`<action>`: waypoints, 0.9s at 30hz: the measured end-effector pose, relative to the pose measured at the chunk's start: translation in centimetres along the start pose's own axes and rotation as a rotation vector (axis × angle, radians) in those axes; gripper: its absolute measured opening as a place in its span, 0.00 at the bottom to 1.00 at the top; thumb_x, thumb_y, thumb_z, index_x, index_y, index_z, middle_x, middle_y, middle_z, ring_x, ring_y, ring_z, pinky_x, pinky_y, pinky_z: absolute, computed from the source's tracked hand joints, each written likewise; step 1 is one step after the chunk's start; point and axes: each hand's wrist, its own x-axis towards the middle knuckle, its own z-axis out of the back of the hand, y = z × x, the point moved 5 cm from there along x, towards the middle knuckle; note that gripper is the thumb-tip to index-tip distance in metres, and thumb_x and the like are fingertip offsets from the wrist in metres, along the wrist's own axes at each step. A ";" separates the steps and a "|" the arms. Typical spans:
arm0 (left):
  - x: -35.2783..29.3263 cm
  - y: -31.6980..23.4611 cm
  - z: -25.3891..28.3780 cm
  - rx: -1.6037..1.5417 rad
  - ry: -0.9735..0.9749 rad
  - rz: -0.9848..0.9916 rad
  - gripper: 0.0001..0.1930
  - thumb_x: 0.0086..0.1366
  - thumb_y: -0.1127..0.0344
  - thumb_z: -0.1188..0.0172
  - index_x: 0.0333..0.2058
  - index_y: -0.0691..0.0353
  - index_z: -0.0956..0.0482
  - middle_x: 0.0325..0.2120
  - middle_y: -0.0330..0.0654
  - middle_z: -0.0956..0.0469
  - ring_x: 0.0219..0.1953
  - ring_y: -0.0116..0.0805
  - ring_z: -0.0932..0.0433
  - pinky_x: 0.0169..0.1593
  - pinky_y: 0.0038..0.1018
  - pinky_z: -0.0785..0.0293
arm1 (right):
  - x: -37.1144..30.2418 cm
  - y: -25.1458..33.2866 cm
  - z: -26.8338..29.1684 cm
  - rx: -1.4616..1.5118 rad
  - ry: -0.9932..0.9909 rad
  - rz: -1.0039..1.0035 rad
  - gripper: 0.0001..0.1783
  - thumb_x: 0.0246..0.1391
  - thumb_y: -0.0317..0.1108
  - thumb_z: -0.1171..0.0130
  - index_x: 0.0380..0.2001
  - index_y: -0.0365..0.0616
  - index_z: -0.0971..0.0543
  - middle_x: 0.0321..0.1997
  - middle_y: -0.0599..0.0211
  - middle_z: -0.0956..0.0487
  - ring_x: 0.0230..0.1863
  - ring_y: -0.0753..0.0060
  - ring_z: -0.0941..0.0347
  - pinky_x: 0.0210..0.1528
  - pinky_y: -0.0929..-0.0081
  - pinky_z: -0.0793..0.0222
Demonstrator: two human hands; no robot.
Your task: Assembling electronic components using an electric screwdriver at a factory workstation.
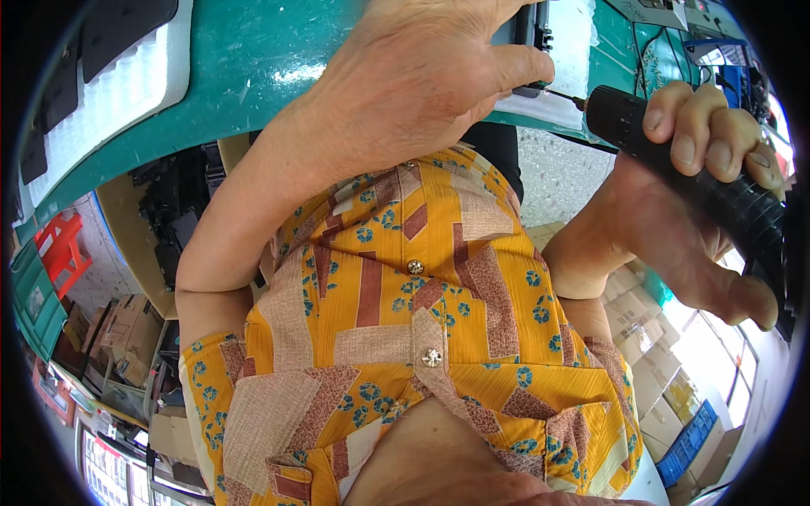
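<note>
My right hand (pixel 671 221) is wrapped round a black electric screwdriver (pixel 623 120), held tilted with its bit pointing left. The thin bit reaches the near end of a black plastic part (pixel 528 27) at the top of the view. Over that part lies my left hand (pixel 413 72), its thumb and fingers closed on it and the thumb tip close to the bit. Most of the part is hidden under this hand or cut off by the upper edge. Beneath it is a white foam sheet (pixel 575 38) on the green table (pixel 245 63). Any screw at the bit's tip is too small to make out.
On the left, dark flat panels (pixel 126 34) lie on another white foam sheet (pixel 156 80). Below the table edge stands a cardboard box (pixel 135 240) of black parts (pixel 181 198). Cables (pixel 650 59) run at the back right. Cartons (pixel 650 371) are stacked at the lower right.
</note>
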 end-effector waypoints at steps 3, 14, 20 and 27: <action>0.0 0.1 -0.1 -0.012 0.002 -0.005 0.08 0.60 0.68 0.32 0.39 0.57 0.13 0.60 0.54 0.31 0.71 0.61 0.43 0.66 0.68 0.51 | 0.0 0.0 0.3 -0.004 0.019 -0.012 0.51 0.39 0.85 0.37 0.49 0.50 0.20 0.38 0.70 0.26 0.36 0.71 0.31 0.41 0.65 0.37; 0.1 0.3 -0.2 -0.029 0.023 -0.014 0.07 0.65 0.65 0.36 0.39 0.58 0.14 0.60 0.56 0.32 0.71 0.63 0.45 0.67 0.68 0.53 | 0.0 0.9 0.6 -0.013 0.095 -0.058 0.52 0.39 0.85 0.38 0.51 0.49 0.20 0.39 0.71 0.26 0.36 0.71 0.31 0.41 0.66 0.37; 0.4 0.9 -0.6 -0.066 0.034 0.174 0.10 0.69 0.61 0.40 0.41 0.59 0.14 0.63 0.56 0.35 0.72 0.61 0.48 0.68 0.68 0.57 | 0.5 -0.7 -0.1 0.000 0.122 -0.105 0.53 0.39 0.86 0.38 0.51 0.49 0.20 0.40 0.71 0.25 0.36 0.71 0.30 0.41 0.66 0.37; 0.2 0.7 0.3 -0.096 0.077 0.140 0.11 0.71 0.60 0.41 0.42 0.60 0.14 0.64 0.56 0.36 0.74 0.58 0.50 0.69 0.68 0.57 | 0.2 0.3 -2.1 -0.315 0.069 -0.088 0.50 0.45 0.83 0.40 0.53 0.48 0.21 0.39 0.71 0.26 0.33 0.72 0.32 0.36 0.68 0.38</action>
